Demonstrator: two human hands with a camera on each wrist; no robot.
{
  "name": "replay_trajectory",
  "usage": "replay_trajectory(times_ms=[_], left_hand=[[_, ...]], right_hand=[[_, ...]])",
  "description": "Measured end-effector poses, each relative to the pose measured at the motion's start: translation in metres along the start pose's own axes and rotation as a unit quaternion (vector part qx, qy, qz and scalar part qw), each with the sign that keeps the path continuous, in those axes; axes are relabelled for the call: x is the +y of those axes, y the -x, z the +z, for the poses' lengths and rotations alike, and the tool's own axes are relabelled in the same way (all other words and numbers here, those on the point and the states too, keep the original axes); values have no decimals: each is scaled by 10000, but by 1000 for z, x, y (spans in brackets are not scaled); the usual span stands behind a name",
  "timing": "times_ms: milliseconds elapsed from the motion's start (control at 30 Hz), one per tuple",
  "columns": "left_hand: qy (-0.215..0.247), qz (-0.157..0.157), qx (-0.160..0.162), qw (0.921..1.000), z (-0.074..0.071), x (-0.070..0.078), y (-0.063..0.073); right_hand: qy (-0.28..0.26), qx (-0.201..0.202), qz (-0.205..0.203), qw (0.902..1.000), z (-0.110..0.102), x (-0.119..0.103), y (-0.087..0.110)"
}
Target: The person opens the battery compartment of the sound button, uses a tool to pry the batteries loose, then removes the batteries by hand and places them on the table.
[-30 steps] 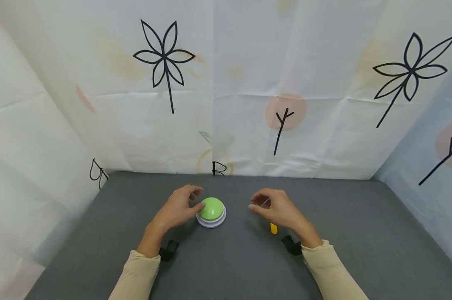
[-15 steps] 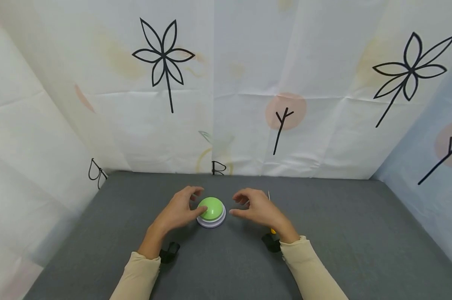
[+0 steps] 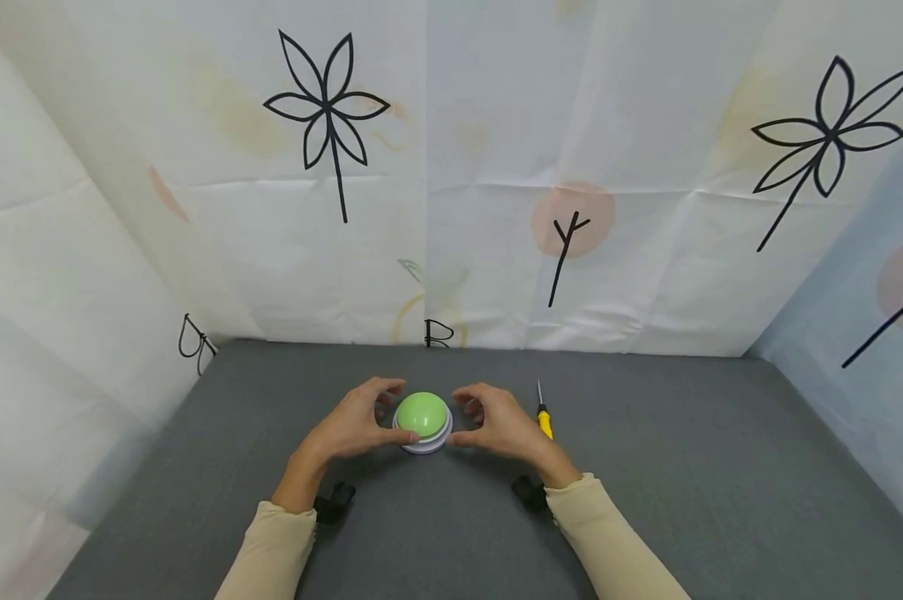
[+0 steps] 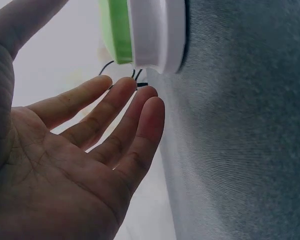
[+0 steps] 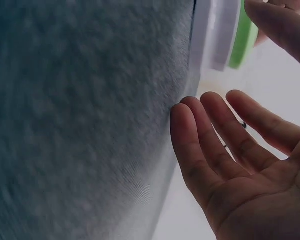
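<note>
A round push button with a green dome point(image 3: 421, 414) and a white base point(image 4: 157, 35) sits on the grey table between both hands. My left hand point(image 3: 356, 421) hovers at its left side, fingers loosely bent, the thumb in front of the dome's near left edge. On the other side my right hand point(image 3: 498, 423) is held close to the base, its thumb tip by the near right rim. In both wrist views the fingers point(image 4: 147, 125) are spread and relaxed, with nothing in the palm point(image 5: 270, 200). Whether either thumb touches the button I cannot tell.
A screwdriver point(image 3: 544, 417) with a yellow handle and thin metal shaft lies just right of my right hand, partly hidden behind it. The grey table point(image 3: 684, 467) ends at white fabric walls point(image 3: 481, 275) printed with plant outlines.
My right hand has moved left, from above the screwdriver to beside the push button, uncovering the screwdriver. The left hand has barely shifted, its thumb slightly lower in front of the dome.
</note>
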State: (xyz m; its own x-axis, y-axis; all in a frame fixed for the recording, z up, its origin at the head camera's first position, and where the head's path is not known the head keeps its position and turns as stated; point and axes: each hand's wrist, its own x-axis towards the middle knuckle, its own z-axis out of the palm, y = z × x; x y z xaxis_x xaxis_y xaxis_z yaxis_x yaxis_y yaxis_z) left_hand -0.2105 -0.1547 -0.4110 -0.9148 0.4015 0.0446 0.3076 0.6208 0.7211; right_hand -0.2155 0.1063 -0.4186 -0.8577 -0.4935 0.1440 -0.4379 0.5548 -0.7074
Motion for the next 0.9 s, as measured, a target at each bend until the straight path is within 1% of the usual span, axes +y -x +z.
replay_trajectory(times_ms=[167, 267, 400, 533, 667, 767, 900], left_hand=[[-136, -188, -147, 9996, 1, -2, -2], [-147, -340, -189, 9991, 2, -2, -3], [-176, -383, -212, 9989, 4, -2, -5], [-253, -289, -248, 9990, 6, -3, -5], [-283, -329, -205, 9988, 7, -3, -5], [-273, -299, -188, 9990, 7, -2, -5], [6, -110, -282, 9995, 6, -5, -5]], right_hand=[[-126, -29, -21, 9999, 2, -1, -2], [-65, -71, -59, 9999, 3, -3, -3], [134, -93, -153, 9998, 5, -3, -6], [383, -120, -239, 9989, 9, -2, -10], [536, -142, -300, 9980, 13, 0, -12], [503, -166, -285, 9982, 14, 0, -12], [309, -309, -131, 9990, 11, 0, -11]])
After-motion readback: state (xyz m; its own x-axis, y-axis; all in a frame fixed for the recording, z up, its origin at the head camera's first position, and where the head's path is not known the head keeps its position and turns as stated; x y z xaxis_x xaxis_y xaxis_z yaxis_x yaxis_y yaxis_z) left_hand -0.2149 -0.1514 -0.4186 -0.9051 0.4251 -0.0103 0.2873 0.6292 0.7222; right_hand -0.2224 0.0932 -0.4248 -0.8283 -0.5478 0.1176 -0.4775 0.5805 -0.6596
